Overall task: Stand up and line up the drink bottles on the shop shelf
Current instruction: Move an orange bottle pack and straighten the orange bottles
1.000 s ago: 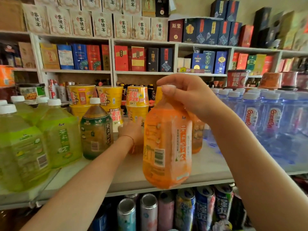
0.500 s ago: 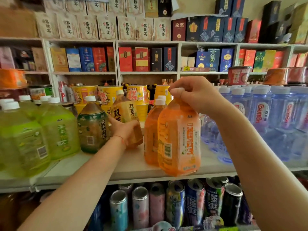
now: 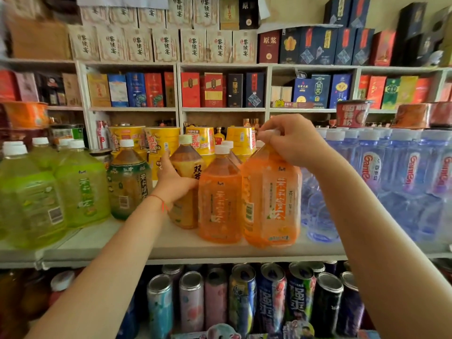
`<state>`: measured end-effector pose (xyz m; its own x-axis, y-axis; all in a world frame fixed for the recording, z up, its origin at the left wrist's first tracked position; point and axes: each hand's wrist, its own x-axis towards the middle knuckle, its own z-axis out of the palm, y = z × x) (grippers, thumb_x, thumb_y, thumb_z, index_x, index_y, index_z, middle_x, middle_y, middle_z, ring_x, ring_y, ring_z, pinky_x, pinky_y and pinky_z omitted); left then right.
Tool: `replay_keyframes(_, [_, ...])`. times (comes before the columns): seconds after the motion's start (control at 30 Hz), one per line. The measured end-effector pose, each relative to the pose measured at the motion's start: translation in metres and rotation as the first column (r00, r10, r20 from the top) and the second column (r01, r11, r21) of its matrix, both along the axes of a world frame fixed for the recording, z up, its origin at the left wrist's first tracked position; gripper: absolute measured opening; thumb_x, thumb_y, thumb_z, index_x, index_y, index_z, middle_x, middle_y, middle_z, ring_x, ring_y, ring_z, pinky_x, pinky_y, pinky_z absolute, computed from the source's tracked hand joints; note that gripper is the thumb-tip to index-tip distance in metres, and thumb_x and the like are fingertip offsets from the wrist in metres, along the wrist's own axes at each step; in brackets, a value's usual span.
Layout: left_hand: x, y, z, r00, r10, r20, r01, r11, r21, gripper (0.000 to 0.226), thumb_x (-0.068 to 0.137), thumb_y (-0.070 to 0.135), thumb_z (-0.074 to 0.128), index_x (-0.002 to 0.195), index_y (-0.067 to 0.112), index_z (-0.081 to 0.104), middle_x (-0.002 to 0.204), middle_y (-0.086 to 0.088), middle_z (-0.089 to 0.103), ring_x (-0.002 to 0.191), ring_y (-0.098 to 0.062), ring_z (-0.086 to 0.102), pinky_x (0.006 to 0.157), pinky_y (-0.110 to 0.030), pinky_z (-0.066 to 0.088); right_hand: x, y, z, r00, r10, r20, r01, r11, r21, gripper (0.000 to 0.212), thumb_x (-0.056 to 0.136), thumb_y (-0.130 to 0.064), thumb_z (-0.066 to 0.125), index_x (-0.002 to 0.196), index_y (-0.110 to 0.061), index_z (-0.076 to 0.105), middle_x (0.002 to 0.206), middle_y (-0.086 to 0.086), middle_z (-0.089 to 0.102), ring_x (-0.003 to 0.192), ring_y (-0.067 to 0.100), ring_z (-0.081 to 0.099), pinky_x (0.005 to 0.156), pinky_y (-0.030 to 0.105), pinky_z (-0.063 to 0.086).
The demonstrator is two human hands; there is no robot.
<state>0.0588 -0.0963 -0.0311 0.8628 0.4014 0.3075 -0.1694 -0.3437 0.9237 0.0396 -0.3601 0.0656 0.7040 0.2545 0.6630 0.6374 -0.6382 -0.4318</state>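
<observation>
My right hand [image 3: 291,140] grips the white cap of a large orange drink bottle [image 3: 274,199], which stands upright at the front of the white shelf [image 3: 171,245]. A second orange bottle [image 3: 220,199] stands touching its left side. My left hand [image 3: 172,181] holds the side of an amber tea bottle [image 3: 187,167] that stands upright just behind and left of them. A dark green tea bottle [image 3: 128,182] stands further left, apart from my left hand.
Several pale green bottles [image 3: 80,184] fill the shelf's left end. Blue water bottles [image 3: 391,182] crowd the right end. Yellow noodle cups [image 3: 161,140] stand behind. Drink cans [image 3: 242,297] line the lower shelf. Boxed goods [image 3: 220,91] fill the back wall.
My right hand has lowered the orange bottle onto the shelf beside the other orange one. My left hand has raised the amber bottle from tilted to upright.
</observation>
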Motion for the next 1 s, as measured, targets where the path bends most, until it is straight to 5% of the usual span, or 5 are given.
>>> replay_keyframes(0.17, [-0.003,-0.010,0.014,0.982,0.079,0.172,-0.102,0.986,0.132,0.094,0.075,0.040,0.085,0.152,0.031,0.031,0.149,-0.007,0.040,0.136,-0.027,0.043,0.111,-0.044,0.040,0.011,-0.001,-0.011,0.996,-0.080,0.034,0.078,0.995,0.057,0.016,0.098,-0.028,0.058,0.105,-0.021,0.070,0.093,-0.003,0.066,0.076,0.010,0.061,0.067,0.033,0.056])
replay_keyframes(0.47, [-0.004,-0.012,0.004,0.985,0.129,0.115,-0.156,0.950,0.272,0.089,0.084,0.054,0.071,0.155,0.036,0.020,0.148,-0.014,0.040,0.132,-0.035,0.044,0.106,-0.043,0.039,0.028,0.011,-0.034,0.991,-0.119,-0.056,0.121,0.992,0.038,0.015,0.101,-0.025,0.054,0.112,-0.025,0.064,0.100,0.001,0.068,0.070,0.016,0.062,0.060,0.037,0.056])
replay_keyframes(0.7, [-0.003,0.003,-0.002,0.990,0.042,0.138,-0.069,0.978,0.198,0.096,0.081,0.057,0.073,0.156,0.038,0.016,0.153,-0.003,0.041,0.137,-0.027,0.043,0.112,-0.045,0.040,0.006,0.018,-0.026,0.922,-0.358,0.148,0.374,0.923,-0.095,0.033,0.099,-0.034,0.052,0.130,-0.022,0.054,0.134,0.012,0.046,0.129,0.032,0.038,0.104,0.049,0.035])
replay_keyframes(0.9, [-0.051,0.021,0.001,0.872,0.160,0.462,-0.143,0.987,-0.072,0.065,0.084,0.046,0.076,0.140,0.043,0.045,0.130,0.012,0.061,0.116,-0.006,0.060,0.099,-0.038,0.053,-0.050,0.061,-0.040,0.910,-0.138,0.392,0.065,0.979,0.194,0.018,0.095,-0.019,0.054,0.112,-0.017,0.059,0.112,0.001,0.051,0.107,0.018,0.045,0.090,0.034,0.036])
replay_keyframes(1.0, [-0.092,0.036,0.026,0.813,0.090,0.576,-0.012,0.990,-0.137,0.043,0.085,0.039,0.075,0.118,0.053,0.051,0.120,0.011,0.066,0.106,-0.007,0.066,0.089,-0.035,0.057,-0.073,0.104,-0.044,0.957,0.137,0.257,-0.191,0.961,0.198,0.018,0.098,-0.025,0.054,0.115,-0.021,0.057,0.105,-0.009,0.058,0.096,0.008,0.054,0.081,0.029,0.049])
